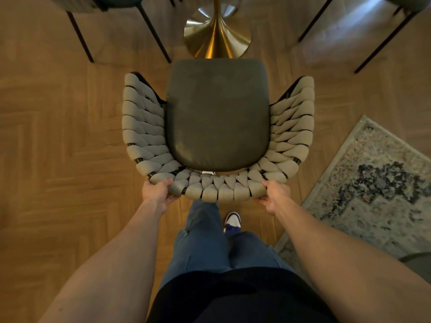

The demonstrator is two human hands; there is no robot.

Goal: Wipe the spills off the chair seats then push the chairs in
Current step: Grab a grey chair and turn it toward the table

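- Wiping looks done on this one: the dark seat (218,117) shows no obvious spill, though the light is dim so I can't swear to it, and no cloth is in view.
- The chair (219,136) sits right in front of the person, its front edge near the gold table base (217,36).
- Left hand (158,193) and right hand (275,194) are each curled around the woven backrest (221,190), fingers wrapped over the rim.
- Left to do, I'd guess: shove it under the table, then sort the other chairs (116,10).
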